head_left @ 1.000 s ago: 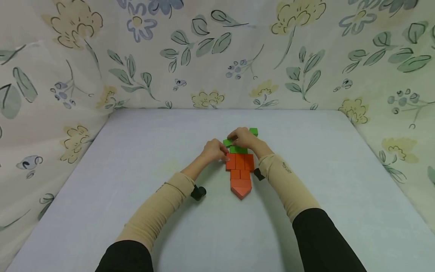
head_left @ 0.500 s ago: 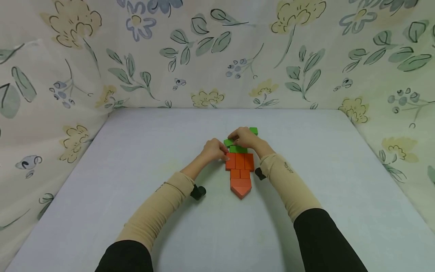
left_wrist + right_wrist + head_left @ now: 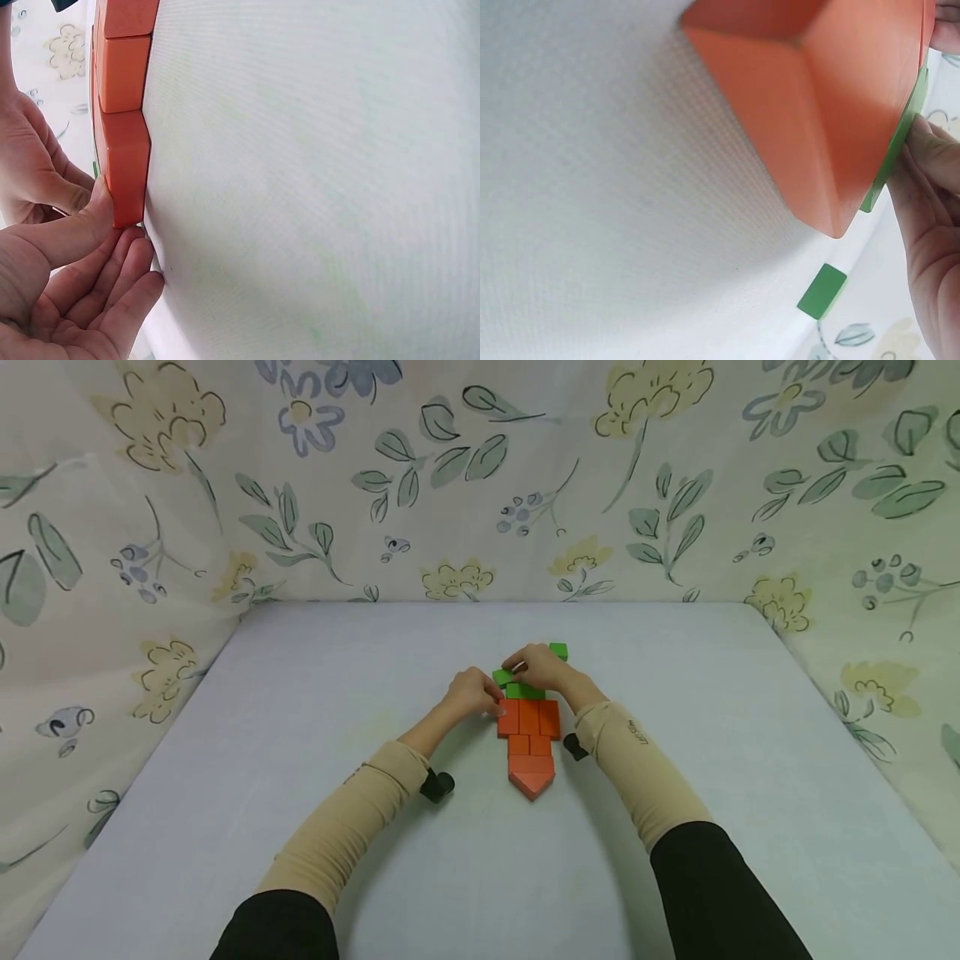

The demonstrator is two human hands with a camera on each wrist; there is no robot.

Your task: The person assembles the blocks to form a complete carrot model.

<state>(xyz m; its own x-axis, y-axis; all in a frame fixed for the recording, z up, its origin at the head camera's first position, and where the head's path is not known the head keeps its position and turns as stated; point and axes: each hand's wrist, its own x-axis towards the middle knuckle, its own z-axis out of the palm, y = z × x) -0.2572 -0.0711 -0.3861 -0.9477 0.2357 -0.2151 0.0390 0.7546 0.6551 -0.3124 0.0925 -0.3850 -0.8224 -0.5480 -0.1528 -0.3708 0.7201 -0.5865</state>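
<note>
Orange blocks lie together on the white table in a shape whose pointed end faces the person. My left hand is at the left orange block. In the left wrist view, its thumb rests against that block's far end and the curled fingers sit just past it. A wide green block borders the orange ones at the back. Behind it, my right hand pinches a small green block, partly covered by the fingers.
Another green block stands behind the right hand, apart from the rest; it also shows in the right wrist view. Black wrist cameras hang at both wrists, the right one close beside the orange blocks. Flowered cloth rises behind the table.
Both hands stay at the same blocks with hardly any movement. The whole head view shifts very slightly.
</note>
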